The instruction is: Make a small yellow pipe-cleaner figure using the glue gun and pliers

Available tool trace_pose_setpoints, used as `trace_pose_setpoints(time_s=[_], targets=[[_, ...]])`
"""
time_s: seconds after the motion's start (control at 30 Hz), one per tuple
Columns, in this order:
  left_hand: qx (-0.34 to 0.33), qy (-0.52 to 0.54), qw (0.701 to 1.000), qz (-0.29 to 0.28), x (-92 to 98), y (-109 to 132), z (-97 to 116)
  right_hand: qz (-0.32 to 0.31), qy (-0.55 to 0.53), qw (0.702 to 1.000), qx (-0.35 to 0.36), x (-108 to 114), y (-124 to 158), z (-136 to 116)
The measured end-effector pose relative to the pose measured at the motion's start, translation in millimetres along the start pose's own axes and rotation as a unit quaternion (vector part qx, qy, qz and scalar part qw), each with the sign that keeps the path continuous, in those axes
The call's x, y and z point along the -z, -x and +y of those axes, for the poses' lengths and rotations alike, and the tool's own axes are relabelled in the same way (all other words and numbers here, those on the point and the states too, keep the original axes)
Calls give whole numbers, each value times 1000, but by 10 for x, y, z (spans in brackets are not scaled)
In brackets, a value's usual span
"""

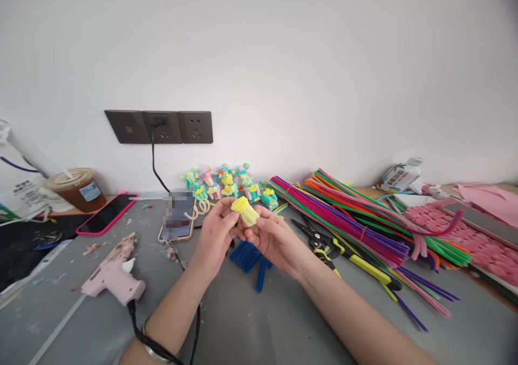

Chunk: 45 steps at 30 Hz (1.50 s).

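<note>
Between both hands, above the middle of the table, is a small yellow pipe-cleaner piece [246,212] with a coiled round top and a ribbed body. My left hand [220,227] pinches it near the coiled top. On the other side, my right hand [273,234] grips the lower end with thumb and fingers. Several short blue pipe-cleaner pieces [247,257] lie on the table just below the hands. Behind them, against the wall, stand several small multicoloured pipe-cleaner figures [227,181].
A pink glue gun [115,278] with a black cord lies left, near a pink-cased phone [107,214] and a cup of brown drink [76,188]. Another phone [177,219] is plugged in. Yellow-black pliers [324,241] and pipe-cleaner bundles [356,219] lie right, beside pink chunky knitting [465,235].
</note>
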<state>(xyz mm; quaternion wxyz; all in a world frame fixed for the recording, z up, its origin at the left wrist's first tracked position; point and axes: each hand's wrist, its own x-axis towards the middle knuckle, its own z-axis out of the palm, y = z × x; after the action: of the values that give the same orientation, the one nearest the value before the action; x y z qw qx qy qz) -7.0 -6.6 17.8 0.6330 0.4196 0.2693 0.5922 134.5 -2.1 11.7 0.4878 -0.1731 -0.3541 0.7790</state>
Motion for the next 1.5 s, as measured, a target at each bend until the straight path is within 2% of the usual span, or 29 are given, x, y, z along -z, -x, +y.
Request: trace_pose_setpoints(time_s=[0.5, 0.8, 0.97, 1.17, 1.37, 1.5], targets=[[-15, -20, 1000, -15, 32, 2, -37, -8, 6, 1000, 26, -19, 17, 1], [-18, -22, 999, -15, 16, -7, -24, -12, -8, 1000, 14, -16, 17, 12], [-17, -13, 999, -23, -12, 4, 6, -10, -49, 999, -16, -23, 9, -6], [-5, -10, 1000, -29, -4, 17, 8, -41, -86, 995, -36, -21, 9, -9], [-3, -8, 1000, -27, 15, 18, 16, -65, -92, 993, -32, -39, 21, 10], [-3, -7, 1000, -24, 9, 21, 24, -55, -75, 995, -22, -62, 32, 9]])
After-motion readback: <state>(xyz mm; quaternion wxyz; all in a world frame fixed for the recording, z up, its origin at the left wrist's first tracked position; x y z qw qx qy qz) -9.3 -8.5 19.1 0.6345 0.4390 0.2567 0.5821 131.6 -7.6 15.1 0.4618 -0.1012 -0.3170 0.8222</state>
